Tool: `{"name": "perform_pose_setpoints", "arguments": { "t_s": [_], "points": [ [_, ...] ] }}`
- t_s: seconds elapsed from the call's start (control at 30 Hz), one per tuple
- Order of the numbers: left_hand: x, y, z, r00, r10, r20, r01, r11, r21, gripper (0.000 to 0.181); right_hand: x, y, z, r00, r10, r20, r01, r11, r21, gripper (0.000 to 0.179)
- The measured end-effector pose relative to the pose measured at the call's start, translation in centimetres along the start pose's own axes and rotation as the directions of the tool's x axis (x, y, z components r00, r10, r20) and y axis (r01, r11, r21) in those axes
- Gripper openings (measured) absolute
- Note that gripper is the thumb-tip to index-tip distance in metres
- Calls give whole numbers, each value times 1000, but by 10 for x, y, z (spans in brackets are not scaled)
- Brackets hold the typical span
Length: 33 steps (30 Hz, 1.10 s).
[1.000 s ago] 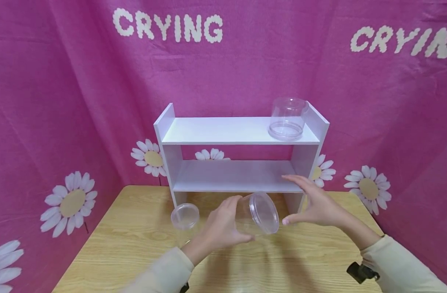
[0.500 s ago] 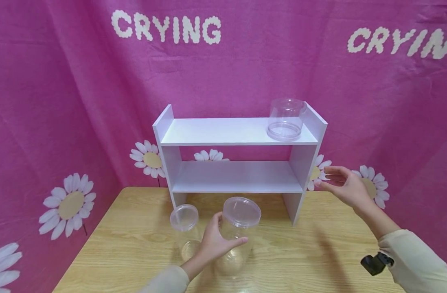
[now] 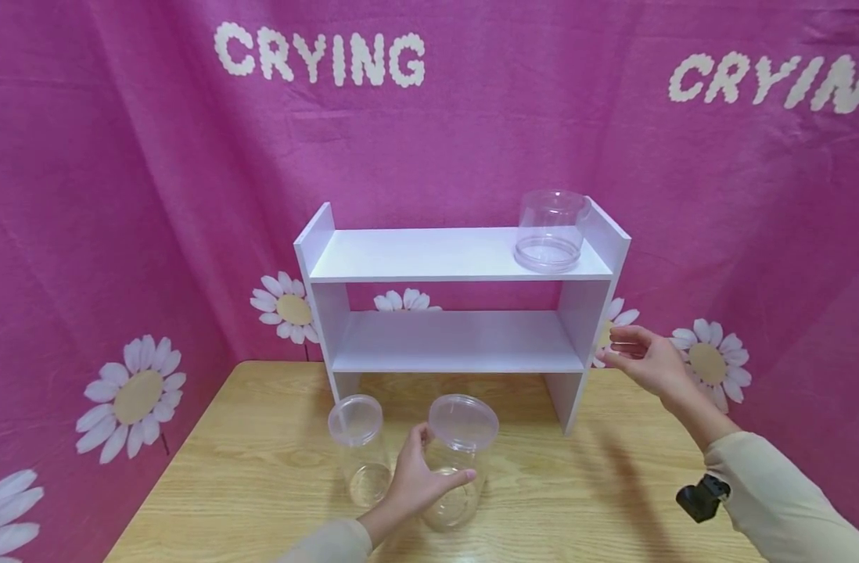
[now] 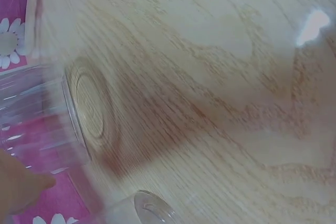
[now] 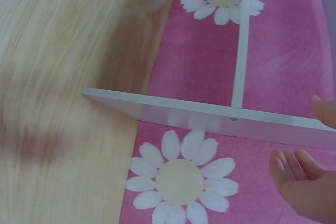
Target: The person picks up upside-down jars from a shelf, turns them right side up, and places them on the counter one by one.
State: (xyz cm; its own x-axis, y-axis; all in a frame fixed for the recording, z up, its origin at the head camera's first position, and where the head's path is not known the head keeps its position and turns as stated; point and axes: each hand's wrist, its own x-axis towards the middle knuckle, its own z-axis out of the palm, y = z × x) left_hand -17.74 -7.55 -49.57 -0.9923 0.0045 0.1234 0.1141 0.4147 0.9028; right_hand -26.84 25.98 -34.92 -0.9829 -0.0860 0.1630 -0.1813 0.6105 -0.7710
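A wide clear plastic jar (image 3: 465, 422) with a round lid stands upright at the front of the table. My left hand (image 3: 414, 478) grips it from the left side, thumb across the front. In the left wrist view the jar's base (image 4: 76, 116) is at or just above the wood; I cannot tell which. Left of it stands a narrower clear lidded jar (image 3: 357, 422), apart from the held one. My right hand (image 3: 651, 363) is raised beside the shelf's right side panel, fingers loosely bent, holding nothing.
A white two-tier shelf (image 3: 443, 340) stands at the back of the wooden table (image 3: 225, 469). A third clear jar (image 3: 551, 231) sits at the right end of its top tier. A pink daisy-printed cloth (image 3: 443, 141) hangs behind.
My left hand has brought the wide jar from tilted and raised to upright, lower down and further left. My right hand has moved away from it to the right.
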Motion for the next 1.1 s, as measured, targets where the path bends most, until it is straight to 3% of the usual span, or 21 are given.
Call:
{"name": "perform_pose_setpoints", "arguments": {
  "t_s": [0.27,0.47,0.8,0.93,1.1],
  "points": [
    [0,-1,-6,1000,2,7,-2,1000,3,93,8,7,8,998,-47,49,44,998,53,56],
    [-5,0,-12,998,36,60,-36,999,-12,90,15,16,12,995,-81,57,72,986,148,52],
    [-10,-9,-18,991,103,82,-105,994,17,96,22,36,21,991,-128,26,114,943,311,47],
    [-11,-12,-18,991,99,90,-101,994,26,100,24,42,21,992,-122,22,102,905,413,29],
    [-13,-11,-19,991,93,97,-97,994,42,101,27,43,18,995,-97,28,72,875,478,29]
  ]
}}
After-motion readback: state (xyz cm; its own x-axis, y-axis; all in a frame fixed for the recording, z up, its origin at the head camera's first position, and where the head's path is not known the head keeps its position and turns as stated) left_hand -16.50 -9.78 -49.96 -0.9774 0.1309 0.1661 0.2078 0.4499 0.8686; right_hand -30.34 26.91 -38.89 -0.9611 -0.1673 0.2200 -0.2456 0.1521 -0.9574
